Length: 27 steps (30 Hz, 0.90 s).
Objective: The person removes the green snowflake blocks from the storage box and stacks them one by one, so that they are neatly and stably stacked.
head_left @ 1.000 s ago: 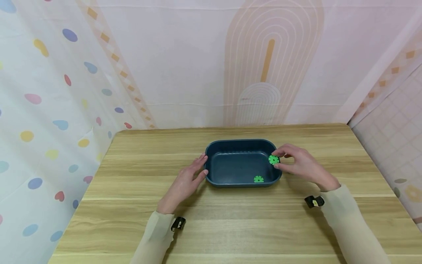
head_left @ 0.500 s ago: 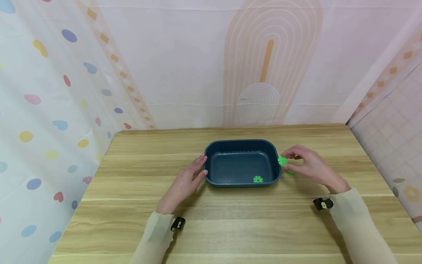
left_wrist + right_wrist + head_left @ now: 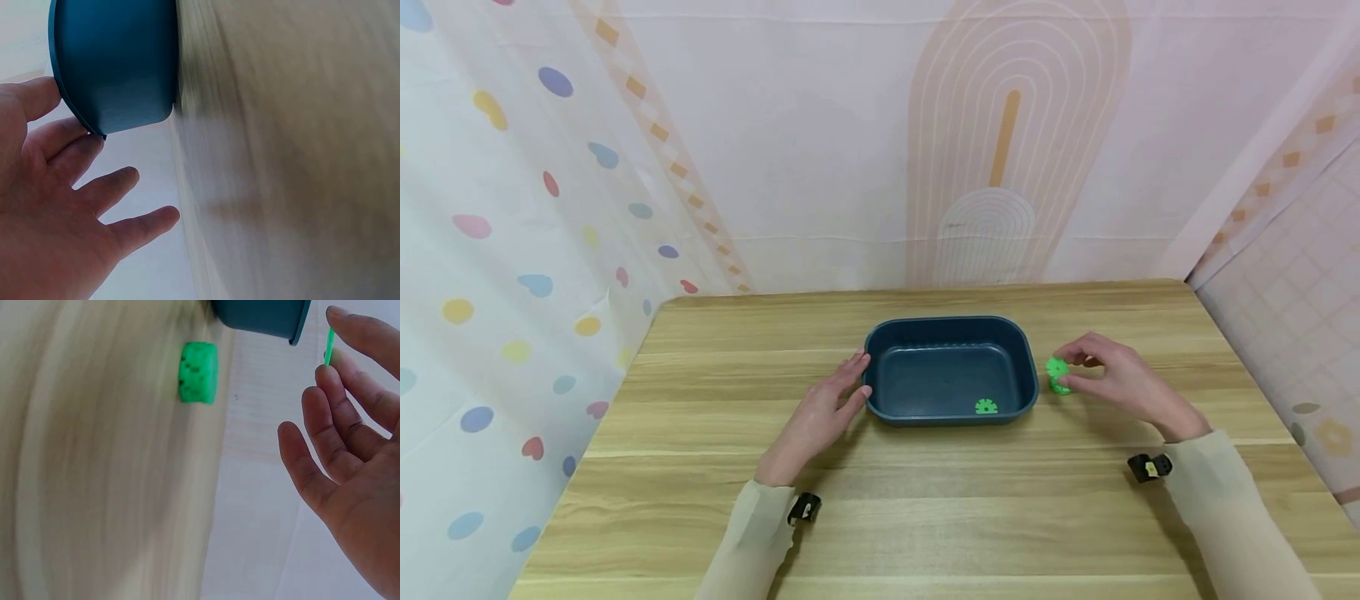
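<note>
In the head view a dark blue rectangular tub (image 3: 951, 379) sits on the table. A green notched plastic disc (image 3: 986, 407) lies inside it near the front wall. My left hand (image 3: 811, 427) touches the tub's left end with thumb and fingertips, the fingers fairly straight and spread in the left wrist view. To the right of the tub, my right hand (image 3: 1123, 379) pinches another green disc (image 3: 1057, 367) between thumb and fingertip; the right wrist view shows it edge-on. Just below it, on the table, stands a short stack of green discs (image 3: 199, 373), partly hidden in the head view.
The wooden table (image 3: 925, 508) extends around the tub, its back edge against a patterned white curtain (image 3: 820, 167). Dark wrist cameras are strapped at both sleeves.
My right hand has moved rightward from over the tub's right end, carrying the green disc out to above the stack. The left hand and the tub have stayed in place.
</note>
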Each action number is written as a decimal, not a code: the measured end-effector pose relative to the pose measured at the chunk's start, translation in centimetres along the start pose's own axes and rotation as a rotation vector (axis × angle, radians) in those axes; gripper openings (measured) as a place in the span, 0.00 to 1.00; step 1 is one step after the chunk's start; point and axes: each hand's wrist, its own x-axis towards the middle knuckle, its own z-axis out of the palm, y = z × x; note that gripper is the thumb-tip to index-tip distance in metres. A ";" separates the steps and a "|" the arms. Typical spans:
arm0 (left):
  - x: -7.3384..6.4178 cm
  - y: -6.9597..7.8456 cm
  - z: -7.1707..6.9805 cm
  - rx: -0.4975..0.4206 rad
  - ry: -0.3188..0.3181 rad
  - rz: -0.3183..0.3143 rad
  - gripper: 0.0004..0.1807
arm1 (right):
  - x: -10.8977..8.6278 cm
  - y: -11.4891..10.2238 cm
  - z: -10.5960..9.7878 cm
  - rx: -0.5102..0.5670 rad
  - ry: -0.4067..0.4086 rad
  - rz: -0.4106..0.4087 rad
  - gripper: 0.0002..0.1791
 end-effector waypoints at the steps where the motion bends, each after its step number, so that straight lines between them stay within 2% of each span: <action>1: 0.0 0.0 0.0 0.000 0.000 0.000 0.30 | 0.0 0.1 0.0 -0.003 0.001 0.001 0.16; 10: 0.0 0.0 0.0 -0.003 0.005 -0.004 0.30 | -0.3 1.1 0.0 0.000 -0.048 0.039 0.16; 21: 0.1 -0.1 -0.1 0.000 0.004 0.003 0.30 | -0.1 2.0 0.0 -0.011 -0.069 0.031 0.15; 27: 0.1 -0.3 0.0 0.008 0.010 0.009 0.30 | 0.3 2.2 0.0 -0.022 -0.105 0.055 0.15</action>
